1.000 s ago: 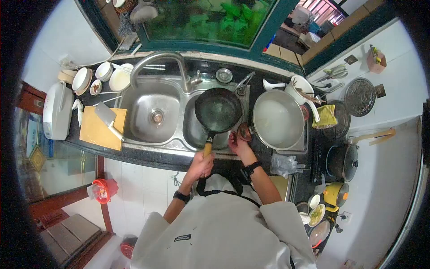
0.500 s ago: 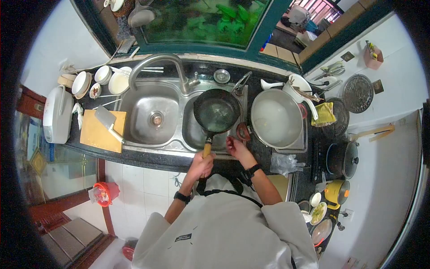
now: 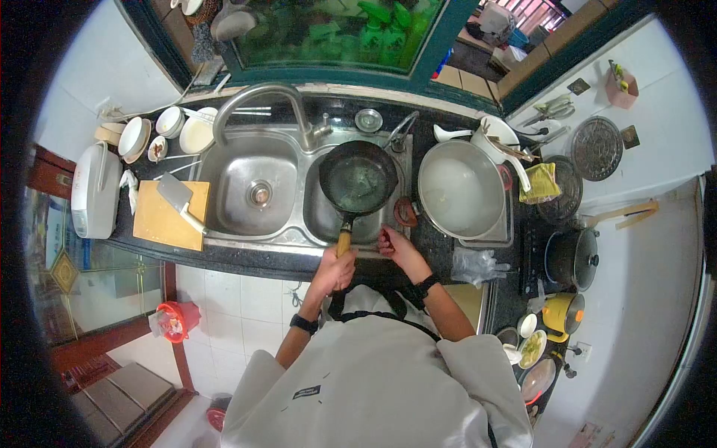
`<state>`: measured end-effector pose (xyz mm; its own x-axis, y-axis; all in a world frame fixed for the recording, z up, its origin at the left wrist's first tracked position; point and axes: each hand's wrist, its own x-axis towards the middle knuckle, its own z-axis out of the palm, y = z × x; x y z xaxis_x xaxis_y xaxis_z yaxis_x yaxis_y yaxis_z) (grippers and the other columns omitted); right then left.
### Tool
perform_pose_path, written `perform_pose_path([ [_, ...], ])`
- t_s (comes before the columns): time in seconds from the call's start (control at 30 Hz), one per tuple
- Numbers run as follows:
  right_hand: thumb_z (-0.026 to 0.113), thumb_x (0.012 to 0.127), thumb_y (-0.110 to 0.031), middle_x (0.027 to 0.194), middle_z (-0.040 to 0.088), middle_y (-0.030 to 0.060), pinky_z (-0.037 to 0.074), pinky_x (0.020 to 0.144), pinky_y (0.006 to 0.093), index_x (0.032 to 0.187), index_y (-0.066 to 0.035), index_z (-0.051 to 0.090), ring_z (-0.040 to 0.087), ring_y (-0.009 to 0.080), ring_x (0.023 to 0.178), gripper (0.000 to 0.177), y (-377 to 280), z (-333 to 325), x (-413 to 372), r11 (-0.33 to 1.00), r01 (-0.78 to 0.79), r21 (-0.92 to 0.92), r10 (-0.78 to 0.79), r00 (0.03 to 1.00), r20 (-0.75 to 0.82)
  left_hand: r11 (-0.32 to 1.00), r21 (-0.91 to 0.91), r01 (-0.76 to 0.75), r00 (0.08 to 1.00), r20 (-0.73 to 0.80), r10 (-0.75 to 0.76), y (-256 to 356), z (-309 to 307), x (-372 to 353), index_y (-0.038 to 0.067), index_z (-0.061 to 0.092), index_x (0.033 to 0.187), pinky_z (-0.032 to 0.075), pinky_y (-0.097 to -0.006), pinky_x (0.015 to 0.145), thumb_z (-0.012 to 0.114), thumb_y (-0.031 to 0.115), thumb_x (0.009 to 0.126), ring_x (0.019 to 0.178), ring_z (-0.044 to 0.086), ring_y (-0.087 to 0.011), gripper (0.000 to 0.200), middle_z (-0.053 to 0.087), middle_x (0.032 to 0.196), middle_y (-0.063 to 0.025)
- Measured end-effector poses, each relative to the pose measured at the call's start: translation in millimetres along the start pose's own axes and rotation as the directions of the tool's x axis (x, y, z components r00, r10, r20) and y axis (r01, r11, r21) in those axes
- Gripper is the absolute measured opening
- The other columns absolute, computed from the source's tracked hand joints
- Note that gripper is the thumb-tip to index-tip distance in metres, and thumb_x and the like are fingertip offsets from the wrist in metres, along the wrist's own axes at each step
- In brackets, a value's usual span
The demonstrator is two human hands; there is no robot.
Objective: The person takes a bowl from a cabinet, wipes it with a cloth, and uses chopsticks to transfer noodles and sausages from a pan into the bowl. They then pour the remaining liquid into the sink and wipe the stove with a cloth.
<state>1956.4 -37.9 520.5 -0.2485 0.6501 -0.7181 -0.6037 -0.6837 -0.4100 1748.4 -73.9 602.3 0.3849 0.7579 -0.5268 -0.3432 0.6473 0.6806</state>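
Observation:
My left hand (image 3: 333, 270) is wrapped round the wooden handle (image 3: 344, 240) of a dark wok (image 3: 358, 179). The wok is over the right basin (image 3: 320, 216) of the steel sink, and its inside looks wet. My right hand (image 3: 396, 246) is right of the handle, near the sink's front edge, with its fingers curled; whether it holds anything is too small to tell. A reddish-brown object (image 3: 405, 212) lies just beyond its fingertips. The curved faucet (image 3: 299, 112) points over the left basin (image 3: 258, 190).
Right of the sink stands a large pot (image 3: 461, 190) with cloudy liquid. A cleaver (image 3: 179, 200) lies on a yellow cutting board (image 3: 153, 220) at the left. Bowls (image 3: 198, 134) stand behind it. A plastic bag (image 3: 478, 267) lies at the front right, near a black pot (image 3: 571, 257).
The wok has shifted slightly left and up in the view, with my left hand still round its handle. My right hand has barely moved.

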Motion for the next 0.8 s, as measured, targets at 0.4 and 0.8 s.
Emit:
perform_pose_path([
  [0.4,0.049,0.094,-0.025,0.063,0.04,-0.0024,0.025,0.04,0.0195,0.077,-0.011,0.045,0.033,0.0064,0.049,0.022,14.0,-36.4,22.9,0.998,-0.004,-0.067,0.005,1.0,0.009,1.0,0.002,0.004,1.0,-0.016,-0.004,1.9,-0.4,-2.1,0.009,0.039,0.074,0.027,-0.0251,0.029,0.055,0.014,0.088,0.032,0.034,-0.0079,0.023,0.034,0.047,0.0035],
  [0.8,0.047,0.095,-0.027,0.061,0.039,-0.0028,0.024,0.039,0.0196,0.076,-0.01,0.045,0.031,0.0066,0.046,0.025,14.1,-22.3,6.6,0.998,0.031,-0.055,-0.033,0.998,-0.044,1.0,-0.027,0.001,1.0,-0.015,-0.002,-0.8,1.1,-2.3,0.008,0.04,0.073,0.028,-0.0245,0.029,0.054,0.013,0.088,0.032,0.033,-0.0073,0.021,0.035,0.047,0.0036],
])
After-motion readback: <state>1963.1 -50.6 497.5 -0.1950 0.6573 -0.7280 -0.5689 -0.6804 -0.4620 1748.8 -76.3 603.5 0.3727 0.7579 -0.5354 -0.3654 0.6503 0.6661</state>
